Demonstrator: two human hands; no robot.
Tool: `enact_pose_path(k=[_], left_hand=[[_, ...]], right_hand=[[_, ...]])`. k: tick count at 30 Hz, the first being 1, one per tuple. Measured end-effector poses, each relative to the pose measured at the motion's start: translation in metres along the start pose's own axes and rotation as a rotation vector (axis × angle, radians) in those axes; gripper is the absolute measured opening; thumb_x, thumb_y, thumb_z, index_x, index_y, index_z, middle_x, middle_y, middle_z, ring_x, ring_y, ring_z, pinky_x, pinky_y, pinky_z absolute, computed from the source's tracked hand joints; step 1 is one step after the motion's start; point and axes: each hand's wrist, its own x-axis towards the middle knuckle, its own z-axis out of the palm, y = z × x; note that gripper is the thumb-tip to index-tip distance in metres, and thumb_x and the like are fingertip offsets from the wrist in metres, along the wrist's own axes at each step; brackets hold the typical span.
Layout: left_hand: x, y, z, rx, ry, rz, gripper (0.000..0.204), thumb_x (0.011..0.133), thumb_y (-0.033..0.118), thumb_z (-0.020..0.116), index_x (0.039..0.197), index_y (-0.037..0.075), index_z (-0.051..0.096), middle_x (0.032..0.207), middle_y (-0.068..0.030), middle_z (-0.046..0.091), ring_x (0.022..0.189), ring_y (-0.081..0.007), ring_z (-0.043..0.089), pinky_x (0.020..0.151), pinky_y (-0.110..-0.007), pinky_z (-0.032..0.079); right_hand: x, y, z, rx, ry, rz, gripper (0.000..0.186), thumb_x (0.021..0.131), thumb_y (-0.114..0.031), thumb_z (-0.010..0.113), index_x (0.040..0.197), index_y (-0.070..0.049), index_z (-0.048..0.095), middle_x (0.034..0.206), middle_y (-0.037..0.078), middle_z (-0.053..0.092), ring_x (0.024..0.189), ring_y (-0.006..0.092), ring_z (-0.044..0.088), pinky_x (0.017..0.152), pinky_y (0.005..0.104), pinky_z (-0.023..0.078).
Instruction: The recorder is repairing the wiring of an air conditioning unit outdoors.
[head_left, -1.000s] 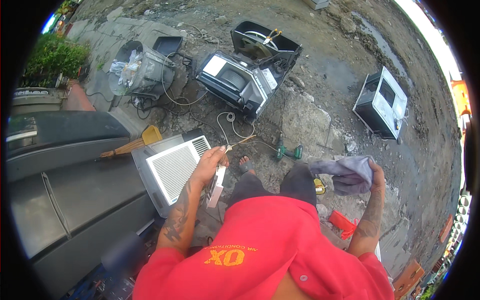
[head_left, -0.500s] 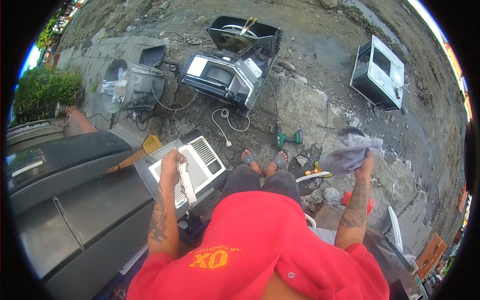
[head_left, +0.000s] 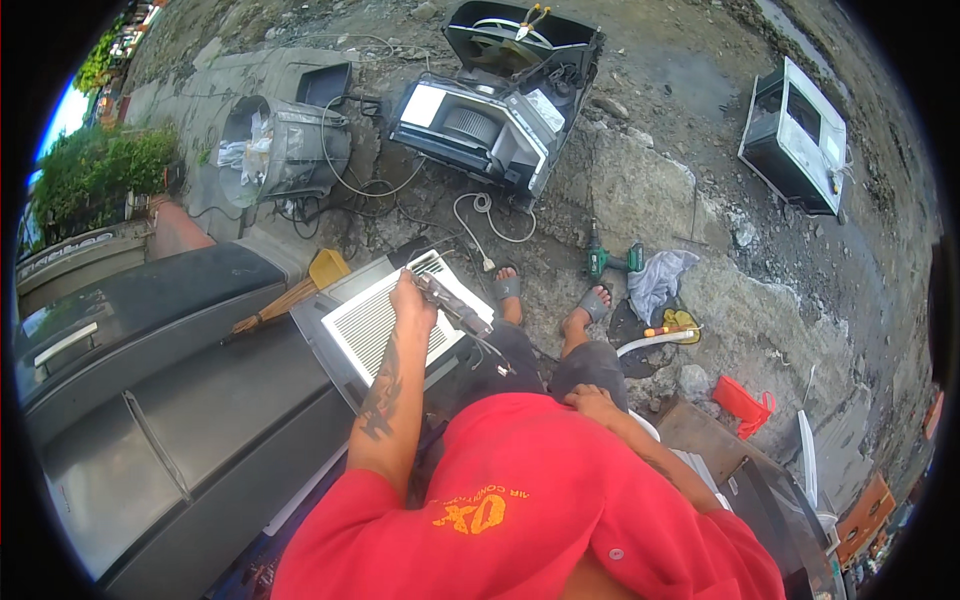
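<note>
My left hand [head_left: 412, 305] is closed round one end of a long narrow control panel [head_left: 460, 310], grey, with metal parts and loose wires trailing from its lower end. Under it lies a white slatted air conditioner front grille [head_left: 372, 328], on a grey panel to my left. My right hand [head_left: 592, 399] rests on my right thigh, its fingers laid out with nothing in them. A grey cloth [head_left: 660, 282] lies crumpled on the ground past my right foot. Beside it stands a green and black cordless drill [head_left: 612, 261].
Ahead sits an opened air conditioner unit [head_left: 475, 130], pliers [head_left: 530, 22] on its far part. A tipped grey bin [head_left: 290, 150] is at far left, a white-framed casing [head_left: 798, 137] at far right. A red pouch [head_left: 743, 406] lies to my right; dark cabinets [head_left: 170, 380] fill the left.
My right hand has let go of the grey cloth, which now lies on the ground, and has come in to my thigh. The panel in my left hand has turned, showing its metal side.
</note>
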Motion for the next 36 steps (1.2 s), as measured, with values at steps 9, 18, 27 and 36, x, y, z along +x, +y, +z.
enact_pose_path(k=[9, 18, 27, 36], left_hand=[[0.083, -0.061, 0.031, 0.015, 0.105, -0.105, 0.024, 0.105, 0.021, 0.045, 0.103, 0.001, 0.058, 0.094, -0.0081, 0.062, 0.084, -0.0219, 0.062, 0.078, -0.041, 0.055], [0.151, -0.109, 0.010, 0.053, 0.224, -0.117, 0.036, 0.103, 0.022, 0.039, 0.127, -0.001, 0.053, 0.121, -0.0161, 0.059, 0.107, -0.0310, 0.063, 0.093, -0.051, 0.053], [0.264, -0.199, -0.027, 0.010, 0.231, -0.083, 0.038, 0.104, 0.015, 0.028, 0.129, 0.000, 0.053, 0.122, -0.0209, 0.061, 0.107, -0.0379, 0.065, 0.091, -0.059, 0.056], [0.374, -0.287, -0.046, 0.301, 0.183, -0.126, 0.040, 0.108, 0.029, 0.034, 0.091, 0.000, 0.056, 0.084, -0.0126, 0.060, 0.074, -0.0278, 0.065, 0.069, -0.044, 0.058]], right_hand=[[-0.046, -0.076, 0.007, 0.667, 0.020, 0.485, 0.060, 0.101, -0.054, 0.049, 0.090, -0.001, 0.074, 0.079, 0.021, 0.071, 0.079, 0.0336, 0.070, 0.078, 0.0426, 0.052], [0.106, -0.040, -0.036, 0.616, 0.102, 0.254, 0.041, 0.087, -0.039, 0.075, 0.099, -0.001, 0.065, 0.069, 0.008, 0.065, 0.074, 0.0213, 0.067, 0.068, 0.0372, 0.052], [0.365, 0.016, -0.056, 1.299, 0.611, -0.208, 0.054, 0.088, -0.028, 0.076, 0.133, -0.003, 0.059, 0.108, 0.008, 0.062, 0.076, 0.0126, 0.058, 0.074, 0.0310, 0.051], [0.516, 0.104, -0.081, 1.061, 0.742, 0.165, 0.031, 0.092, -0.032, 0.072, 0.096, -0.002, 0.069, 0.076, 0.003, 0.065, 0.065, 0.0110, 0.058, 0.060, 0.0288, 0.046]])
